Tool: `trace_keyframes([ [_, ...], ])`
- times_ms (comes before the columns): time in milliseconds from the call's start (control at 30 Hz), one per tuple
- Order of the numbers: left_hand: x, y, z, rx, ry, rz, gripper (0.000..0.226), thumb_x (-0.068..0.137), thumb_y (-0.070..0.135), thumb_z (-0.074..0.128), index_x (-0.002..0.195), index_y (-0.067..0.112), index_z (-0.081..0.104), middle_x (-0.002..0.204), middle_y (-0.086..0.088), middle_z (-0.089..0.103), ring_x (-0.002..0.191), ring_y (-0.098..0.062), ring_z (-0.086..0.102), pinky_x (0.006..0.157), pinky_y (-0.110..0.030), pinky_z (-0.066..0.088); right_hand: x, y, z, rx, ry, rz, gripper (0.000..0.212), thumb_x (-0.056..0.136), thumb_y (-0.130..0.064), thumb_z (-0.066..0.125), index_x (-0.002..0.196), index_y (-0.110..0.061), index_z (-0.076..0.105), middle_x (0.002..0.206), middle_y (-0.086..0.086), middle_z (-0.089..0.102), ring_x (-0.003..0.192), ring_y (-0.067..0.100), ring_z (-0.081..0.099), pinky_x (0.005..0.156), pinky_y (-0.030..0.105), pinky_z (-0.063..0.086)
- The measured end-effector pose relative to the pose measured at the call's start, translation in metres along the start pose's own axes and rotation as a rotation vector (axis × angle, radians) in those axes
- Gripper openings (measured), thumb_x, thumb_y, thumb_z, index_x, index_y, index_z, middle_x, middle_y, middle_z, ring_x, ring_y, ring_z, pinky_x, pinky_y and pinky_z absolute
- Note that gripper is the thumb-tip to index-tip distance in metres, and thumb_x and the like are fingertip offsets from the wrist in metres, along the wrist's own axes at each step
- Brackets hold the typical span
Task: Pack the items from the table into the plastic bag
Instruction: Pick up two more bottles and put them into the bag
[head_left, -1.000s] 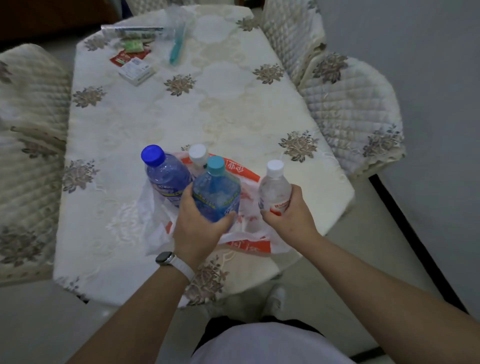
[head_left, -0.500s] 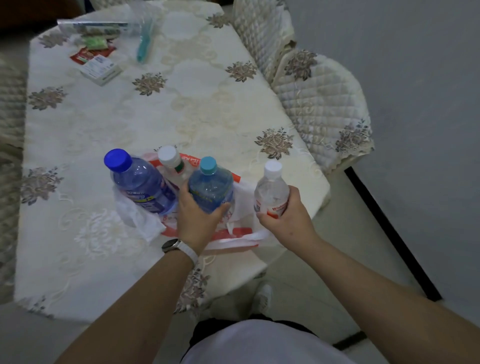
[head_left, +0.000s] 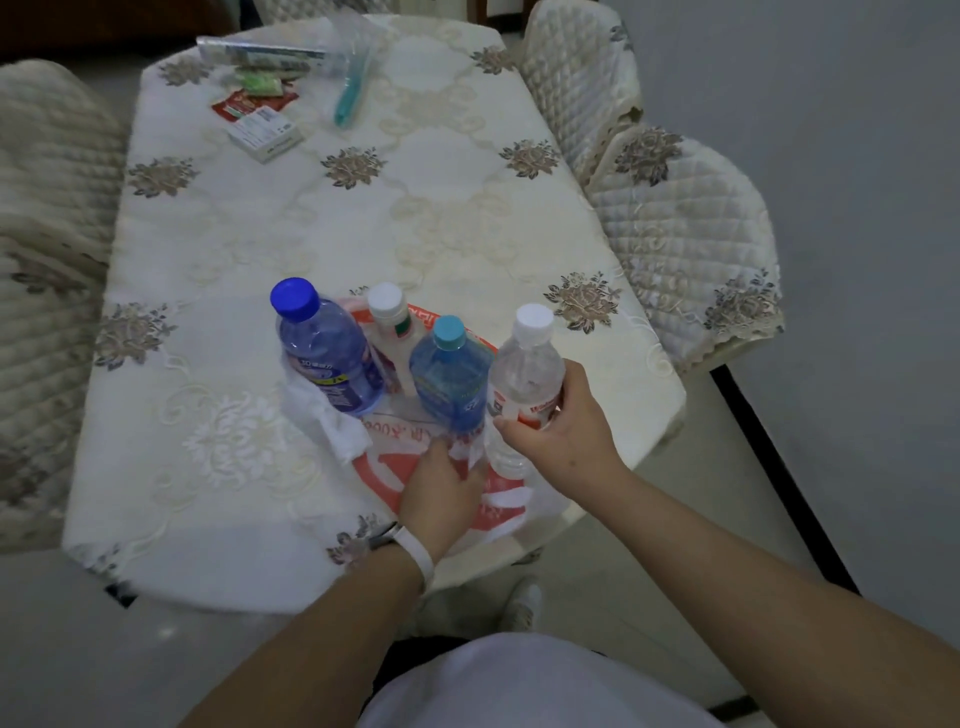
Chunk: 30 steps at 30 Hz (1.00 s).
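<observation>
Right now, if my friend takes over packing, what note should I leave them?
Left hand holds the plastic bag at its near edge. Right hand grips the clear bottle, upright beside the others.
Blue-capped bottle, small white-capped bottle and teal-capped bottle stand together on the bag's plastic; whether they are inside, I cannot tell.
To do: the clear bottle, then the small box, packets, long box and teal item at the far end of the table.
</observation>
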<state>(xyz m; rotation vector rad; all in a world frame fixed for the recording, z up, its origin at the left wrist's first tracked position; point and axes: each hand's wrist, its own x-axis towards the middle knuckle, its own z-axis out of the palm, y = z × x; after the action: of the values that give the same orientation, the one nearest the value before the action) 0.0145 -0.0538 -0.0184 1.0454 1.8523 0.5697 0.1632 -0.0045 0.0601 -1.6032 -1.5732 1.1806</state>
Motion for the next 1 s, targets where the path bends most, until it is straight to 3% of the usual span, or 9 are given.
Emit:
trace_keyframes([
  [133,0.007,-0.007,0.012,-0.046,-0.038,-0.129,0.03,0.086,0.041,0.068,0.098,0.016,0.057,0.09,-0.001,0.067,0.08,-0.016,0.063,0.068,-0.03,0.048,0.003,0.001,0.005,-0.014,0.004,-0.015,0.063,0.071,-0.03,0.084,0.115,-0.035,0.04,0.1,-0.025,0.056,0.089,-0.009,0.058,0.071,0.016,0.046],
  [300,-0.002,-0.011,0.026,-0.211,-0.069,-0.12,0.012,0.09,0.021,0.063,0.082,0.015,0.07,0.076,0.0,0.071,0.076,-0.018,0.067,0.072,-0.036,0.056,0.006,0.001,0.007,-0.022,-0.023,-0.056,0.065,0.07,-0.029,0.084,0.118,-0.032,0.04,0.103,-0.024,0.056,0.094,-0.002,0.06,0.077,0.025,0.052],
  [433,-0.028,-0.002,0.033,-0.255,-0.048,-0.028,0.016,0.095,0.025,0.058,0.082,0.02,0.066,0.073,0.006,0.066,0.068,-0.009,0.061,0.06,-0.02,0.045,0.011,-0.004,0.005,0.003,-0.055,-0.09,0.065,0.071,-0.026,0.084,0.119,-0.031,0.04,0.102,-0.024,0.056,0.093,-0.006,0.058,0.076,0.019,0.049],
  [533,-0.048,0.008,0.04,-0.283,-0.044,0.112,0.018,0.095,0.025,0.059,0.079,0.018,0.063,0.065,0.0,0.059,0.059,-0.011,0.056,0.057,-0.021,0.043,0.015,-0.007,0.003,-0.015,-0.103,-0.121,0.065,0.072,-0.028,0.084,0.119,-0.033,0.039,0.103,-0.025,0.055,0.094,-0.008,0.057,0.076,0.016,0.048],
  [600,-0.059,0.015,0.046,-0.252,-0.066,0.193,0.007,0.094,0.024,0.06,0.093,0.021,0.066,0.064,0.009,0.054,0.058,-0.002,0.052,0.059,-0.021,0.044,0.02,-0.007,0.003,-0.058,-0.145,-0.141,0.064,0.072,-0.03,0.083,0.118,-0.033,0.038,0.102,-0.024,0.055,0.093,-0.008,0.057,0.076,0.017,0.049],
  [667,-0.066,0.021,0.053,-0.179,-0.096,0.275,0.022,0.094,0.028,0.059,0.113,0.02,0.066,0.069,0.011,0.054,0.063,-0.003,0.053,0.065,-0.029,0.049,0.026,-0.005,0.005,-0.093,-0.181,-0.137,0.063,0.072,-0.027,0.083,0.116,-0.031,0.038,0.101,-0.022,0.054,0.091,-0.008,0.056,0.073,0.019,0.047],
  [800,-0.076,0.037,0.057,-0.119,-0.122,0.414,0.016,0.094,0.031,0.054,0.081,0.022,0.057,0.064,0.001,0.05,0.062,-0.02,0.05,0.062,-0.045,0.045,0.034,0.004,0.004,-0.187,-0.233,-0.142,0.061,0.072,-0.028,0.082,0.117,-0.03,0.041,0.102,-0.012,0.058,0.089,0.005,0.059,0.067,0.02,0.043],
  [933,-0.081,0.046,0.053,-0.176,-0.07,0.442,0.023,0.094,0.03,0.054,0.081,0.012,0.059,0.066,-0.005,0.052,0.064,-0.023,0.051,0.062,-0.048,0.046,0.039,0.016,-0.008,-0.287,-0.22,-0.179,0.065,0.072,-0.031,0.08,0.127,-0.023,0.045,0.108,-0.006,0.061,0.094,0.016,0.059,0.07,0.029,0.044],
  [1000,-0.081,0.047,0.05,-0.187,-0.031,0.437,0.02,0.093,0.028,0.057,0.081,0.013,0.062,0.07,-0.003,0.055,0.067,-0.02,0.053,0.065,-0.046,0.048,0.042,0.019,-0.014,-0.276,-0.198,-0.143,0.063,0.074,-0.033,0.079,0.127,-0.023,0.046,0.106,-0.006,0.061,0.092,0.015,0.058,0.067,0.026,0.042],
])
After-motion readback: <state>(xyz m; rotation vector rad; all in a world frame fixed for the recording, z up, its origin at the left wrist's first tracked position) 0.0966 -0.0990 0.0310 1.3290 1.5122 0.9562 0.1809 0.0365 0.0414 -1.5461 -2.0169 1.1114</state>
